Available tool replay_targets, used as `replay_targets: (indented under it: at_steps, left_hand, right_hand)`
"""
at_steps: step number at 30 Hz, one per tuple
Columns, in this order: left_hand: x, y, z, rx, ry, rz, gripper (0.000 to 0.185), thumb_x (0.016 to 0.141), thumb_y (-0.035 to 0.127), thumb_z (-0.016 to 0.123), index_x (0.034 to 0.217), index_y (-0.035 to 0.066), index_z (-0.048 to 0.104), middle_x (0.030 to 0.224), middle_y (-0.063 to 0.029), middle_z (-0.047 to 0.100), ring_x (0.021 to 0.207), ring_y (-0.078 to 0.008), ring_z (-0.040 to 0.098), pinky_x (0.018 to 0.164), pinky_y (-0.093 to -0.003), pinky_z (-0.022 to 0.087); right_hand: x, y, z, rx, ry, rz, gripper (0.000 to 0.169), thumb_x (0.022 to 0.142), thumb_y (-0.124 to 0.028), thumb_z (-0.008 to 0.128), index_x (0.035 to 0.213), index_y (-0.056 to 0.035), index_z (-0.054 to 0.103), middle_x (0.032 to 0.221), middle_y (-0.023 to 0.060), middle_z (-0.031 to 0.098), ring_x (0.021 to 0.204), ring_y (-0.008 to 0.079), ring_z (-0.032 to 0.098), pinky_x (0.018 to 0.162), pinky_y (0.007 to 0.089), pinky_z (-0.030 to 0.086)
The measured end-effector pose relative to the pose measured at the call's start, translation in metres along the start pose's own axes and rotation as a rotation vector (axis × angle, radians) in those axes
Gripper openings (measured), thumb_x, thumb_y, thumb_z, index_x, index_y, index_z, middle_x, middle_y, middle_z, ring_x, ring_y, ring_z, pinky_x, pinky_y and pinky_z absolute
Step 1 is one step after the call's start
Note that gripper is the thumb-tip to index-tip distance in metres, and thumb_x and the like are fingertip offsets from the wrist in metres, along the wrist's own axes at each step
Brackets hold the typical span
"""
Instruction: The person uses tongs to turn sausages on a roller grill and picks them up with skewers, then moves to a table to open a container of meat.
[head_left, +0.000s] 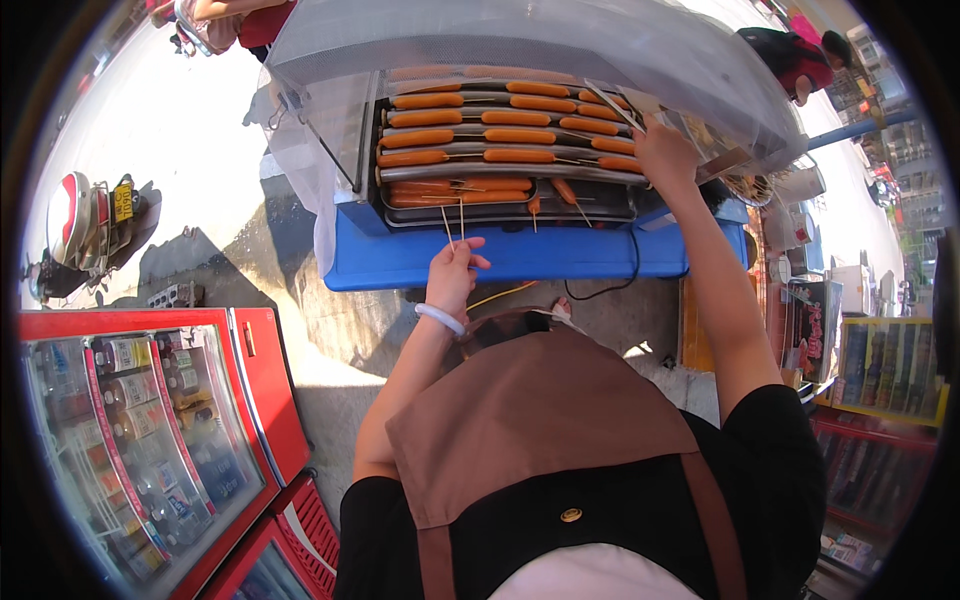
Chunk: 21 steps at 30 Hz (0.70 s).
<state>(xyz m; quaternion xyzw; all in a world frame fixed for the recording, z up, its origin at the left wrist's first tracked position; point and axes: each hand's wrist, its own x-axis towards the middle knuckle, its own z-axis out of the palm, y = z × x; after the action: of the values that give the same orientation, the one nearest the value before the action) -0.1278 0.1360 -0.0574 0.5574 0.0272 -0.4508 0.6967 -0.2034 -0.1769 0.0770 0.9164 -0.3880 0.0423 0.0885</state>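
Note:
My left hand (454, 274), with a pale bangle on the wrist, pinches two thin wooden sticks (461, 221). Their upper ends reach over the front tray (615, 211) of a sausage roller grill; whether they touch the sausages there I cannot tell. Skewered sausages (495, 196) lie side by side at the tray's left, and two more (564, 190) rest farther right. At the grill's right side my right hand (667, 154) grips metal tongs (616, 106), which extend over the rollers. Rows of orange sausages (517, 136) on sticks lie along the steel rollers (480, 169).
A blue table (480, 259) bears the grill, under a translucent mesh cover (480, 37). A black cable (637, 259) hangs off its front. A red drinks fridge (255, 390) stands left, a parked scooter (90, 217) beyond. People (787, 60) are at the far edges.

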Motion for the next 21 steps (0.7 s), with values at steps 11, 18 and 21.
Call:
replay_targets:
  at_steps: [11,18,21]
  left_hand:
    - [0.0,0.004,0.006,0.003,-0.055,0.008,0.026,0.1,0.022,0.042,0.108,0.002,0.057,0.074,-0.0025,0.057,0.052,-0.0036,0.034,0.046,-0.0181,0.026]
    - [0.0,0.006,-0.002,0.011,-0.042,0.041,0.027,0.1,0.021,0.042,0.11,0.002,0.057,0.074,-0.0022,0.056,0.053,-0.0038,0.034,0.046,-0.0185,0.025]
    - [-0.002,0.006,-0.007,-0.013,-0.035,0.034,0.027,0.1,0.021,0.042,0.11,0.001,0.057,0.074,-0.0021,0.056,0.053,-0.0039,0.034,0.046,-0.0186,0.025]
  right_hand:
    - [0.005,-0.06,0.033,0.098,0.005,-0.018,0.046,0.096,-0.033,0.044,0.138,-0.0134,0.043,0.083,0.0158,0.067,0.075,0.0327,0.067,0.062,0.0457,0.052]
    - [0.006,-0.041,0.039,0.061,0.014,0.042,0.046,0.096,-0.031,0.044,0.139,-0.0132,0.041,0.081,0.0146,0.066,0.072,0.0329,0.066,0.06,0.0453,0.052]
    - [0.003,-0.024,0.034,0.083,-0.018,0.017,0.047,0.097,-0.031,0.043,0.14,-0.0139,0.04,0.083,0.0155,0.066,0.074,0.0332,0.065,0.061,0.0447,0.052]
